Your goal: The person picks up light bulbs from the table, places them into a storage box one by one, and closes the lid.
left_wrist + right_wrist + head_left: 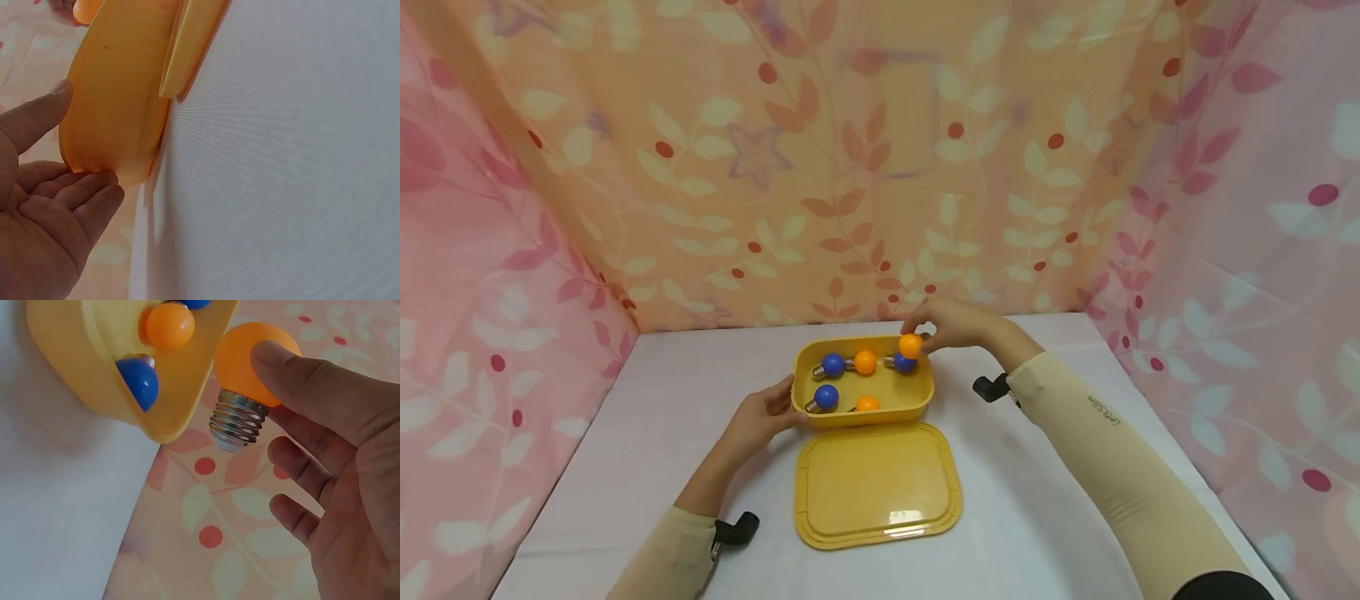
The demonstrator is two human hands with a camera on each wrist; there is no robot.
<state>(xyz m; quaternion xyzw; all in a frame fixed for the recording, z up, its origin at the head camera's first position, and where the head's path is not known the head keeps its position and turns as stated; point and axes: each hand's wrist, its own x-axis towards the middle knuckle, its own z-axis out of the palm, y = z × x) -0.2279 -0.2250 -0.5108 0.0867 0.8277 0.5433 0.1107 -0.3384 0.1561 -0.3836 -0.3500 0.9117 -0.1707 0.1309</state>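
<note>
The right hand [958,323] pinches an orange light bulb [911,345] between thumb and fingers, above the back right corner of a yellow plastic box [880,417]. In the right wrist view, the bulb's silver screw base [237,422] points downward, beside the box rim. The left hand [766,414] holds the box's left end, its thumb [39,120] and fingertips spread along the wall. Inside lie blue bulbs [827,397] and orange bulbs [865,362]. One blue bulb [905,363] is partly hidden behind the held one, and the front wall partly covers another orange bulb [867,403].
A yellow lid [877,483] lies flat just in front of the box. Both are on a white-covered table [1022,517]. Patterned cloth [850,167] hangs behind and at both sides. Each wrist wears a black camera mount [991,388].
</note>
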